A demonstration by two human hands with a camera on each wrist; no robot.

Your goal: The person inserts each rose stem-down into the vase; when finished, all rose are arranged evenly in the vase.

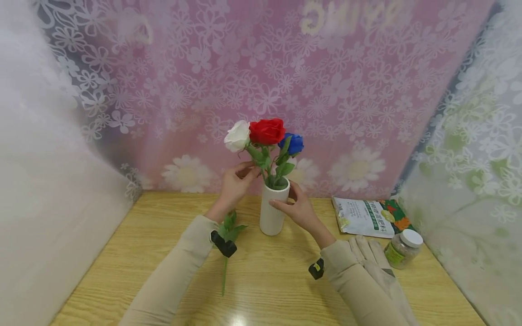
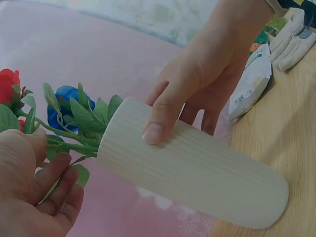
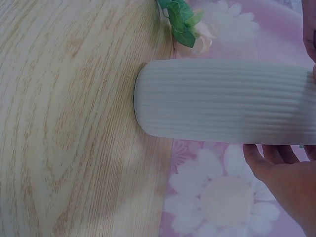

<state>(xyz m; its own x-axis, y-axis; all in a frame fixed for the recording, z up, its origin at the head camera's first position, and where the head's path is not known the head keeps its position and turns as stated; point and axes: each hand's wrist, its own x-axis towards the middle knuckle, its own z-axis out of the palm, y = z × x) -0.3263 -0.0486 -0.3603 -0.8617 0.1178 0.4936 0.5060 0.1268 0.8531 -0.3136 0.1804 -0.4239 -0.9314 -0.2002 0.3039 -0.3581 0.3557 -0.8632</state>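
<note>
A white ribbed vase stands upright on the table, holding a white rose, a red rose and a blue rose. My right hand grips the vase near its rim, thumb in front and fingers behind. Just left of the rim, my left hand pinches a rose stem among the leaves; the left wrist view shows the left hand close to the vase, its fingers curled. Another flower's leafy stem lies on the table under my left forearm, with a pale bloom in the right wrist view.
At the right of the wooden table lies a white and green printed packet. A lidded jar stands in front of it, beside pale gloves partly under my right sleeve. Floral sheeting encloses the back and sides.
</note>
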